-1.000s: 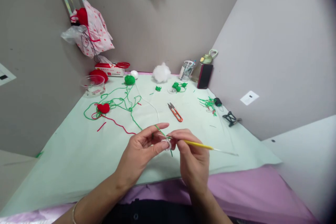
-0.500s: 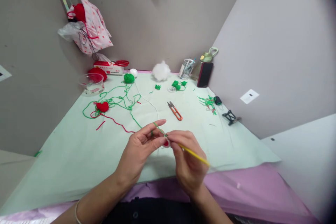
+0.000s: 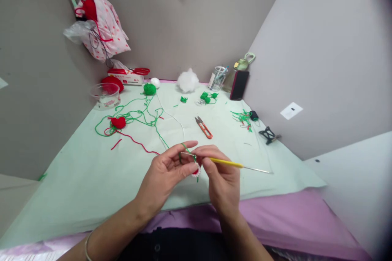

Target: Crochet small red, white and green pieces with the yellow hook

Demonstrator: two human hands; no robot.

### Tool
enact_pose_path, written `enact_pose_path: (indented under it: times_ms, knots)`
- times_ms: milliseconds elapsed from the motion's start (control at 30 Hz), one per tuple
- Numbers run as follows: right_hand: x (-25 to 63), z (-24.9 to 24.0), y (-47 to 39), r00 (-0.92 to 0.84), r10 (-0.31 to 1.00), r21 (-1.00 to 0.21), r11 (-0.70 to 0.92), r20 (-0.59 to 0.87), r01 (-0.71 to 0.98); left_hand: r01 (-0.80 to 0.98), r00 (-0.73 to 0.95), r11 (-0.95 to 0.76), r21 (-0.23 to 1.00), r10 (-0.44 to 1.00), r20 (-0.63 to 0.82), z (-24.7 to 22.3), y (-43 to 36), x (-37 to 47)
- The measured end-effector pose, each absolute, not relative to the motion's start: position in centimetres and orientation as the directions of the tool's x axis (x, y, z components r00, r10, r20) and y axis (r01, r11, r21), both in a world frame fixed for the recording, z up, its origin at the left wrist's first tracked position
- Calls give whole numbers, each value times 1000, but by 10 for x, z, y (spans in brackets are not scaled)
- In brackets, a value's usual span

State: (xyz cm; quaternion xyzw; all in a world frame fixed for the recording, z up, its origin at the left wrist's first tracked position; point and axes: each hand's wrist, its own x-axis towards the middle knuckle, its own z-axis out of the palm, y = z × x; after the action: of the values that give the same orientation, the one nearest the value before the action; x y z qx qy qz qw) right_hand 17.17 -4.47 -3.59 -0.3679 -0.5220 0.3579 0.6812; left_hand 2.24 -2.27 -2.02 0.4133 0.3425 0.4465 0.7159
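Observation:
Between the thumb and fingers of my left hand (image 3: 167,171) is a small red and white crochet piece (image 3: 196,170), with green yarn (image 3: 162,135) running over the raised index finger. My right hand (image 3: 223,175) grips a yellow-handled crochet hook (image 3: 226,163); its thin metal tip lies across the green yarn just above the piece. The hook's other metal end points right. Beyond the hands, orange thread snips (image 3: 204,128) lie on the table. A red yarn ball (image 3: 118,122) sits at the left among tangled green strands.
Further back on the pale cloth (image 3: 101,183) are a green yarn ball (image 3: 150,89), white stuffing (image 3: 188,80), a plastic tub (image 3: 105,97), a cup of pens (image 3: 218,78) and a phone (image 3: 239,85). A black stand (image 3: 268,135) is at the right.
My right hand has turned the hook from a downward slant to nearly level, and its tip now shows to the left. The piece sits slightly lower, and the view has shifted a little.

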Motion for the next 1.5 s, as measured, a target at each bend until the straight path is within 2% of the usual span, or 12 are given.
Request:
enact_pose_path:
  times_ms: [67,133,300,467,633,733,933,1067,1233,1367,1500]
  knots:
    - [172,-38,-43,214,883,-887,448,418,-114,-364,369,265,893,921,-123,-21,-23,22]
    - [174,-39,-43,221,905,-893,406,364,-193,-364,379,260,894,918,-113,-20,-23,21]
    - [177,-34,-42,211,938,-888,331,273,-320,-279,338,203,939,936,-102,-18,-22,16]
    - [179,-30,-43,189,941,-873,331,279,-358,-334,398,272,903,908,-127,-16,-22,16]
    - [181,-29,-44,168,928,-852,371,332,-368,-364,413,242,899,907,-77,-14,-22,16]
    - [184,-30,-46,146,901,-851,434,409,-295,-348,420,212,913,906,-50,-16,-23,15]
    - [189,-32,-58,123,801,-809,588,586,24,-296,407,143,944,913,-10,-20,-24,13]
    - [192,-29,-62,60,764,-765,634,642,113,-246,377,79,966,926,20,-17,-24,13]
    - [194,-26,-63,-56,701,-660,692,710,294,-144,293,-32,989,953,74,-14,-27,13]
    - [190,-30,-64,-78,623,-551,737,778,391,-108,237,-108,988,962,131,-15,-29,17]
    - [186,-36,-64,-44,565,-490,749,824,446,-151,230,-46,987,970,81,-14,-28,20]
